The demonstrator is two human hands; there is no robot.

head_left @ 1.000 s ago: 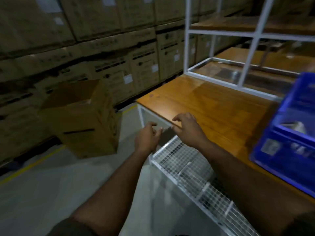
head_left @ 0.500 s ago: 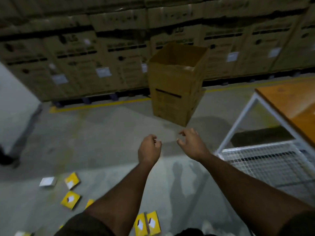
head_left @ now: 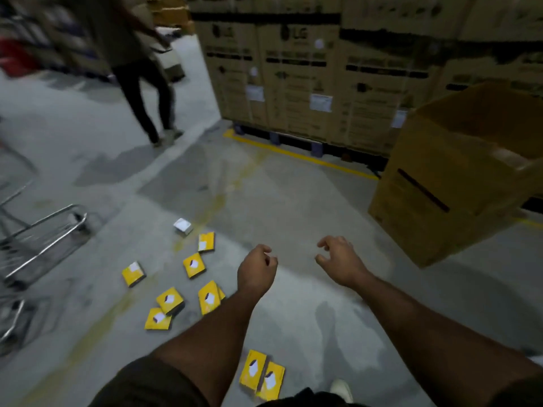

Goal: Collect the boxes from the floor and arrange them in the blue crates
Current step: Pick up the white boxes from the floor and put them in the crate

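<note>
The step in hand appears to be the collecting one: the person stands over the grey concrete floor [head_left: 293, 201], both arms stretched forward and nothing yet picked up. The left hand [head_left: 256, 268], at the centre of the frame, is curled into a loose fist and holds nothing; the right hand [head_left: 338, 261], just right of centre, has its fingers bent in a slack claw, thumb apart from them, likewise empty and touching nothing. Both hands hang in the air above the floor. The task's things, small flat yellow boxes [head_left: 194, 264], lie scattered on the floor in the lower-left part of the frame, some overlapping one another; a pair of yellow boxes [head_left: 261, 374] lies side by side and touching at the bottom centre, close to the person's feet, and one white box [head_left: 182, 226] sits at the upper edge of the scatter. No blue crate is in view, so the boxes' destination cannot be placed from here. To the right stands a tall open cardboard carton [head_left: 458, 183], and behind it, across the top of the frame, a wall of stacked cartons [head_left: 293, 83]. A metal trolley frame [head_left: 44, 239] shows at the left edge, and a second person [head_left: 138, 69] walks away at the upper left. The next move, by judgement, calls for bending down and to the left, opening a hand flat over the nearest box, and pinching it by its thin edges, since the boxes lie flush on the floor.
</note>
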